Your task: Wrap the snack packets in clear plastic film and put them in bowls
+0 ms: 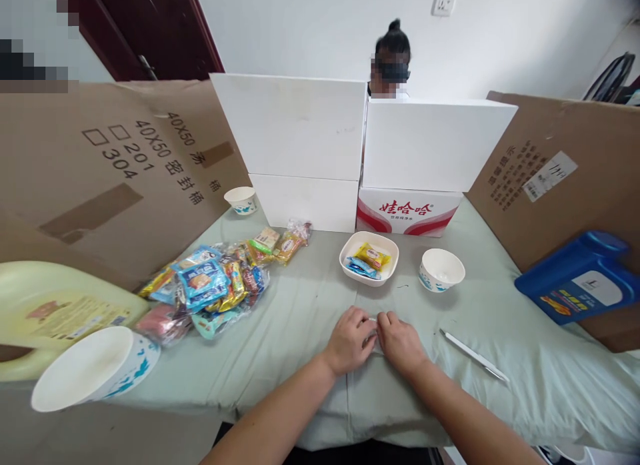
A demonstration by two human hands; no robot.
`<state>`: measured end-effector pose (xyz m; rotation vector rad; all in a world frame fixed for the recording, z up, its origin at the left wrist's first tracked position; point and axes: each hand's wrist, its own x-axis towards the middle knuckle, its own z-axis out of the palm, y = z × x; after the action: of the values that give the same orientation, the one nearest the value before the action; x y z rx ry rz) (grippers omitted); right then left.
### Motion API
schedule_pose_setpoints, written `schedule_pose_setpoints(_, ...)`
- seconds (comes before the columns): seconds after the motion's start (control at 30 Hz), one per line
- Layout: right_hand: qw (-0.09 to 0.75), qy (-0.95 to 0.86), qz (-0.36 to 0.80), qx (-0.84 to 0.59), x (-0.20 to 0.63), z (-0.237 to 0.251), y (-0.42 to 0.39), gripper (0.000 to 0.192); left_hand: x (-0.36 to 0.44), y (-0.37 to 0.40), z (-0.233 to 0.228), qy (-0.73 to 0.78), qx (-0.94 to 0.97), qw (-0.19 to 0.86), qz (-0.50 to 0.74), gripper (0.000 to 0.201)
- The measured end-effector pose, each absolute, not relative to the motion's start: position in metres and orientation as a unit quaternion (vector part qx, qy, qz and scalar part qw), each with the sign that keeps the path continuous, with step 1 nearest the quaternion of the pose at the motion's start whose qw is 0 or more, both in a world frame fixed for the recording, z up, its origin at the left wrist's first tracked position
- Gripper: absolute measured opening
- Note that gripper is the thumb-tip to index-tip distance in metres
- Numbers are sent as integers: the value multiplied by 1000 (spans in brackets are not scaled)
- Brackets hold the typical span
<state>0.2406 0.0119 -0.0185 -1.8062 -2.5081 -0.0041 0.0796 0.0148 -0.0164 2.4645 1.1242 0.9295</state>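
Low over the cloth, my left hand and my right hand meet with curled fingers. Both pinch a small white piece that looks like paper; the fingers cover most of it. Just beyond them stands a white square bowl with a yellow snack packet and blue snack packets inside. To its right is a paper bowl with a blue pattern. A white pen lies on the cloth, right of my right hand.
Many wrapped snacks are heaped at left, beside a large paper tub and a pale yellow jug. A small paper bowl stands behind. White boxes, cardboard walls and a blue bottle bound the table. Another person sits beyond.
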Motion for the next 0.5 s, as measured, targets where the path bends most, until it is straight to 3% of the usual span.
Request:
schedule_pose_setpoints(0.13, 23, -802, -11, -596, 244, -17, 16, 14, 80, 14, -17, 394, 875, 99, 264, 6)
schedule_pose_setpoints(0.27, 35, -764, -42, -643, 263, -11, 25, 20, 78, 13, -16, 456, 849, 116, 242, 27)
schedule_pose_setpoints(0.4, 54, -786, -56, -614, 270, -6, 14, 26, 77, 13, -15, 464, 839, 133, 249, 34)
schedule_pose_setpoints(0.5, 70, -867, -11, -493, 260, -15, -4, 53, 75, 18, -18, 469, 826, 145, 276, 27)
